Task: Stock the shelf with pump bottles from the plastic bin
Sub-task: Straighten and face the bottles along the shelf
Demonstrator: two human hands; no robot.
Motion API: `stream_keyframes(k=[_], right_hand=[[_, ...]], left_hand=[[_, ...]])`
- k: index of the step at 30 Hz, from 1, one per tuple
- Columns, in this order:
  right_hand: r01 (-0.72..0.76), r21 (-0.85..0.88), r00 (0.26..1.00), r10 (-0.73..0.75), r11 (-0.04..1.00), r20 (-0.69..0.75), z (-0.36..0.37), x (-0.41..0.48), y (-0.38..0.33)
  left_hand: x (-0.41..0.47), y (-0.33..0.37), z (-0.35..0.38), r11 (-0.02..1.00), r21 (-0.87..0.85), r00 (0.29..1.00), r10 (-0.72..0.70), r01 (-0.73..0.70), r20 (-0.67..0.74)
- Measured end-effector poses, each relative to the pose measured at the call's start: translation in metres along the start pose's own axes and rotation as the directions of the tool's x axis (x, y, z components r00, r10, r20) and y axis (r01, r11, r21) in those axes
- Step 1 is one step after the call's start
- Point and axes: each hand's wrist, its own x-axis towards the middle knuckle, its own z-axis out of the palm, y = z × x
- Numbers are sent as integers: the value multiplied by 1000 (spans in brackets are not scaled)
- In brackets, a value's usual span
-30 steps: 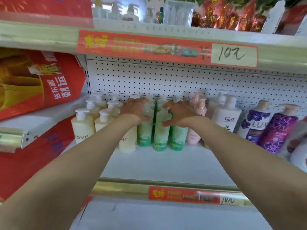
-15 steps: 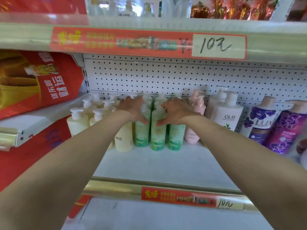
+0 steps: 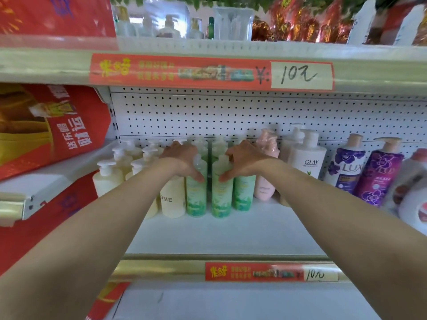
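The left hand curls round the first green bottle, well left of the white bottle. The right hand curls round the second green bottle, nearer it. Both stand on the shelf, probably being squeezed into a tidy row. The bin is not seen.

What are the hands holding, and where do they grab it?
Left hand grips the left green bottle, right hand the middle green bottle, each round its shoulder, under the pump.
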Motion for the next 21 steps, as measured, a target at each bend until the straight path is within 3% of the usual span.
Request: stream_keyframes(k=[7,12,16,21], right_hand=[[-31,-4,998,32,999,54,3,4,0],[-3,247,999,-8,969,46,-19,-6,23],[-39,147,994,24,988,103,-23,-13,47],[-7,151,993,-11,988,118,-8,-6,56]], left_hand=[[-4,1,-4,999,-36,1000,5,-4,30],[3,3,0,989,-146,999,21,-27,-40],[14,25,5,923,-333,980,158,-190,-120],[24,45,5,939,-278,979,197,-203,-49]])
